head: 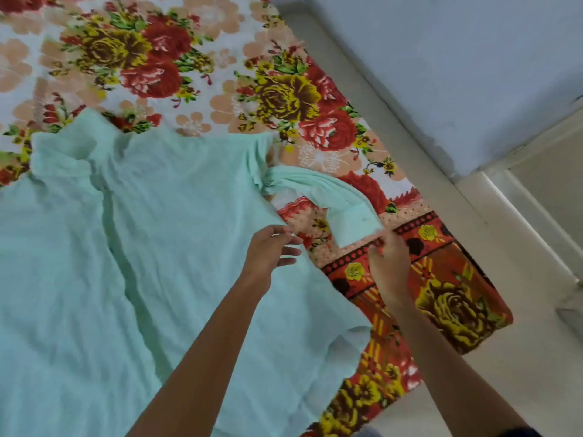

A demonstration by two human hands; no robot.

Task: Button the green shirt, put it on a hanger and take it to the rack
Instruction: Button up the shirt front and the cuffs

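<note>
The pale green shirt (176,234) lies spread flat on a floral bedsheet (195,74), collar toward the upper left. Its front placket runs down the middle. Its right sleeve (318,187) bends out to the side and ends in a cuff (356,225). My left hand (271,250) hovers over the shirt's right edge with its fingers loosely spread, holding nothing. My right hand (389,266) is at the cuff's lower corner, its fingertips curled and pinching the cuff edge; motion blur makes the grip hard to see.
The bed's edge runs diagonally on the right, with the sheet's red and yellow border (441,298) hanging over it. Beyond are a pale floor strip (394,127), a light blue wall (457,64) and a door frame (536,209).
</note>
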